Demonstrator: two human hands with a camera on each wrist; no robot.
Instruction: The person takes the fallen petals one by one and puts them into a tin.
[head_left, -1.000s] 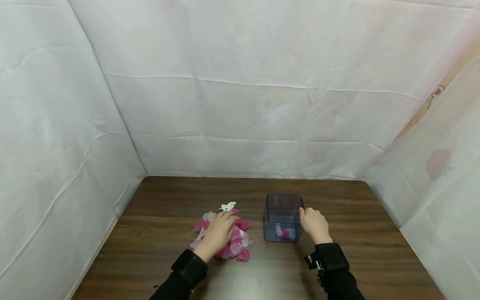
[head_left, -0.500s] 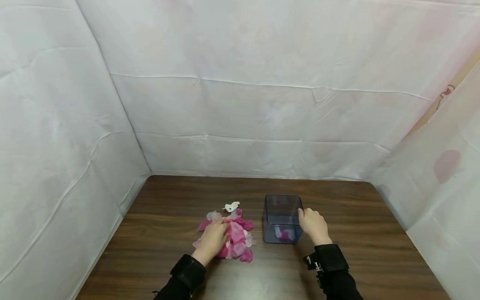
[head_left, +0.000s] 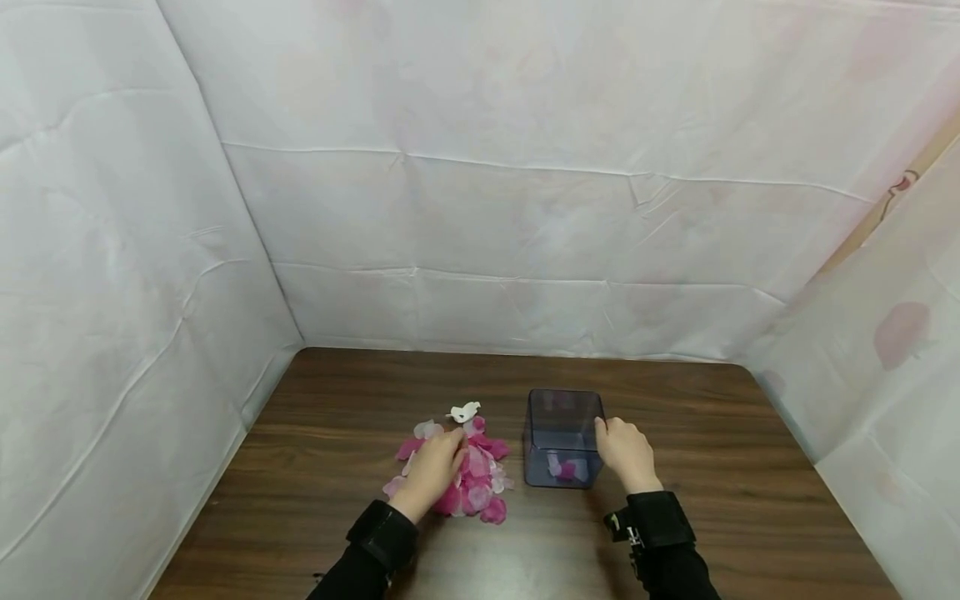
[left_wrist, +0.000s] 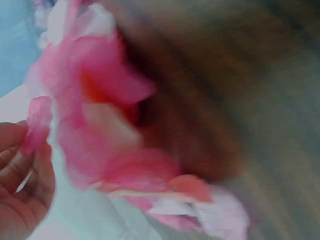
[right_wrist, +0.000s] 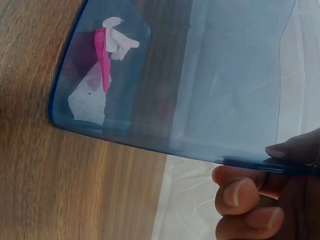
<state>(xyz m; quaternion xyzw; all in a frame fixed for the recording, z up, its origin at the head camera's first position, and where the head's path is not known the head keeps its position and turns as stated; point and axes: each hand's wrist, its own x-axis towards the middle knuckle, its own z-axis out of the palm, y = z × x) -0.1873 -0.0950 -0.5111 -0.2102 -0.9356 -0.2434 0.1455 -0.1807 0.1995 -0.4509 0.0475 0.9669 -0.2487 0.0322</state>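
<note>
Head view, starting at left: we are seeing the left hand [head_left: 429,468] leaning over the pile of petals [head_left: 478,492], and its thumb and fingers are pinching one pink petal [left_wrist: 38,122]. Compared with half a second ago, these fingers are reaching nearer to the pile's far edge, so we are judging that this petal is being separated from the others. Beyond, the white bird-shaped piece [head_left: 465,412] is lying as earlier. To the right, the clear box [head_left: 564,410] is standing unmoved, holding few petals [head_left: 567,469], while the right hand [head_left: 628,454] is pinching its side wall, same as before.
</note>
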